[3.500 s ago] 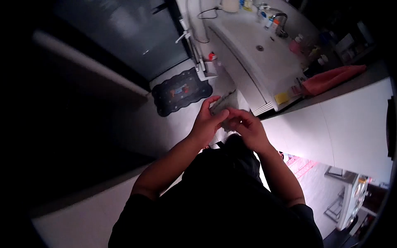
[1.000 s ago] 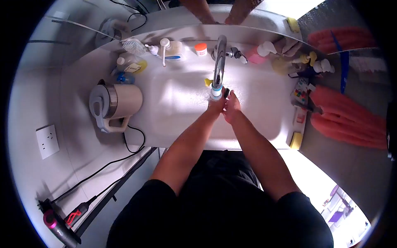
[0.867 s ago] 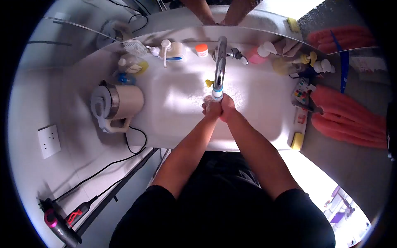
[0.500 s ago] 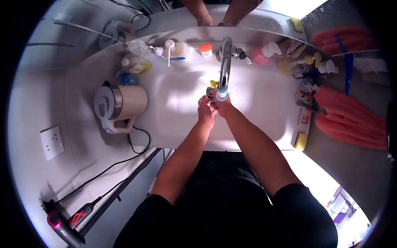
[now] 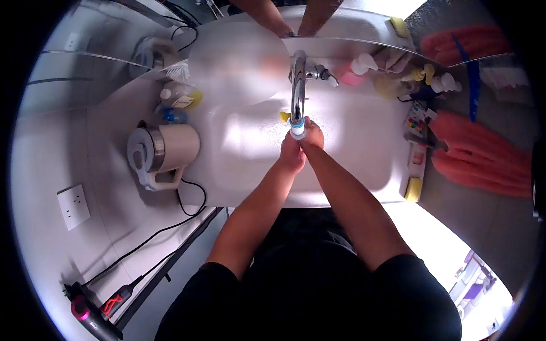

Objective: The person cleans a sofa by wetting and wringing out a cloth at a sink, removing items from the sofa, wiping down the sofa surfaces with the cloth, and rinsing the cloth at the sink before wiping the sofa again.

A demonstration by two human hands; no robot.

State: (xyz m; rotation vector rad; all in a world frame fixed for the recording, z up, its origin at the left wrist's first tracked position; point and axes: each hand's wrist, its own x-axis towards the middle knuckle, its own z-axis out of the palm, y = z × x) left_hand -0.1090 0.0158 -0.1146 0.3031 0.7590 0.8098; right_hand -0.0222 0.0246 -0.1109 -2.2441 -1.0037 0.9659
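Note:
My left hand (image 5: 292, 156) and my right hand (image 5: 314, 138) are close together under the spout of a chrome tap (image 5: 298, 94), over a white washbasin (image 5: 352, 165). The tap's white and blue nozzle (image 5: 297, 129) covers part of both hands. My right hand's fingers are curled in; whatever they hold, if anything, is hidden. The fingers of my left hand are out of sight behind the nozzle and the other hand. Just beyond them, a small yellow piece (image 5: 285, 116) shows in the basin. Wet speckles mark the basin around the hands.
A beige kettle (image 5: 173, 149) stands left of the basin, its cord trailing forward. Pump bottles (image 5: 354, 71) line the back right rim. A yellow sponge (image 5: 413, 189) and a coral towel (image 5: 483, 165) are on the right. A round blur (image 5: 239, 62) covers the back left.
My hands have drawn closer together beneath the nozzle, and my left hand's fingers have gone out of sight. The view has shifted slightly. A blur now hides the back left rim.

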